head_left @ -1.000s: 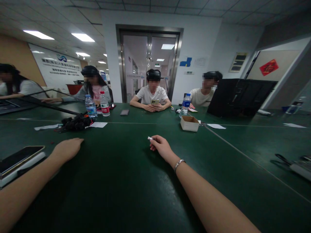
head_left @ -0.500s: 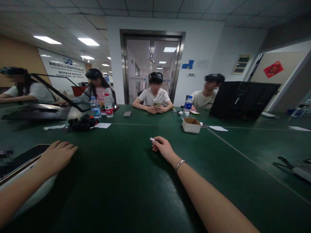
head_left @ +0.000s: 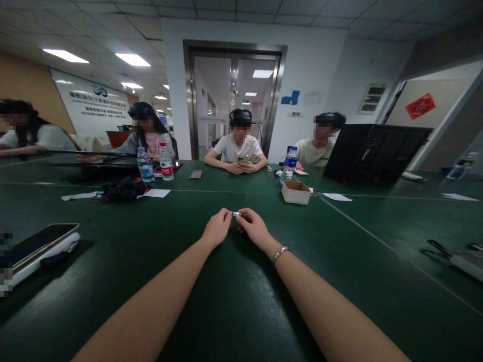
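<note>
Between left fingers [head_left: 227, 214] and right fingers [head_left: 242, 220], a metallic piece [head_left: 236, 214] is held.

The right fingers [head_left: 252, 221] partly hide a silvery piece [head_left: 236, 214], too small to identify. Toward the bench's [head_left: 226, 296] left edge, the view cuts off a phone [head_left: 47, 241]; toward the right edge, a grey object [head_left: 468, 264].

An office: lettered wall sign [head_left: 98, 108], glass doors [head_left: 233, 100], shared table [head_left: 234, 301]
</note>
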The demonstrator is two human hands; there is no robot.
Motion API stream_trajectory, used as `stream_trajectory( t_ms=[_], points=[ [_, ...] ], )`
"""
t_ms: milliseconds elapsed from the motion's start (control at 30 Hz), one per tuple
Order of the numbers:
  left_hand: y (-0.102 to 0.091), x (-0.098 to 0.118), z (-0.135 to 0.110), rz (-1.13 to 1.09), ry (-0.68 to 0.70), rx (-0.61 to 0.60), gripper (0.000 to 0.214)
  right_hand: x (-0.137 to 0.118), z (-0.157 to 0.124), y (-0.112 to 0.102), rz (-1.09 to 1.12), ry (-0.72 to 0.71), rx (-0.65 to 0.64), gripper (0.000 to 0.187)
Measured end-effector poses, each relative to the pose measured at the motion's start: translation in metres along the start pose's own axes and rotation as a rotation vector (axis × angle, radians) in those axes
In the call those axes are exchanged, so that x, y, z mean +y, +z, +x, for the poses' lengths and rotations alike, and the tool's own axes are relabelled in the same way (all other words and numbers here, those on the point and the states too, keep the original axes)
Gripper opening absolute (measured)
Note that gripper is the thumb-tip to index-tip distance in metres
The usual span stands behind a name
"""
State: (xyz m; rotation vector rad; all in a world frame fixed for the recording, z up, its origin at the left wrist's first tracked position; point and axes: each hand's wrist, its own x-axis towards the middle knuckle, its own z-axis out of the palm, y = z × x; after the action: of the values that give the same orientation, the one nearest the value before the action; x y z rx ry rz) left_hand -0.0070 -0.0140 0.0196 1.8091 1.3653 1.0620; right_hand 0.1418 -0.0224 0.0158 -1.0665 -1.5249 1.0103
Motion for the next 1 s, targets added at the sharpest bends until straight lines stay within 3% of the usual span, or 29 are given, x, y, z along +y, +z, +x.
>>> stream_trajectory(
  t_ms=[167, 333, 467, 667, 1000],
  points=[
    [-0.006, -0.005, -0.005, -0.228, 0.065, -0.052, 0.029, 0.000, -0.002, 0.002, -0.114, -0.035, -0.026, 0.024],
    [-0.008, -0.006, -0.002, -0.291, 0.117, -0.080, 0.024, 0.000, -0.004, 0.004, -0.230, -0.093, -0.017, 0.024],
    [-0.007, -0.009, 0.001, -0.270, 0.135, -0.061, 0.025, -0.004, -0.006, 0.002, -0.310, -0.142, 0.014, 0.032],
    [-0.009, -0.008, -0.001, -0.166, 0.096, -0.091, 0.034, -0.010, -0.011, -0.003, -0.512, -0.253, -0.090, 0.030],
    [-0.010, -0.004, -0.006, -0.028, 0.078, -0.014, 0.040, -0.007, -0.009, -0.005, -0.515, -0.229, -0.003, 0.034]
  ],
)
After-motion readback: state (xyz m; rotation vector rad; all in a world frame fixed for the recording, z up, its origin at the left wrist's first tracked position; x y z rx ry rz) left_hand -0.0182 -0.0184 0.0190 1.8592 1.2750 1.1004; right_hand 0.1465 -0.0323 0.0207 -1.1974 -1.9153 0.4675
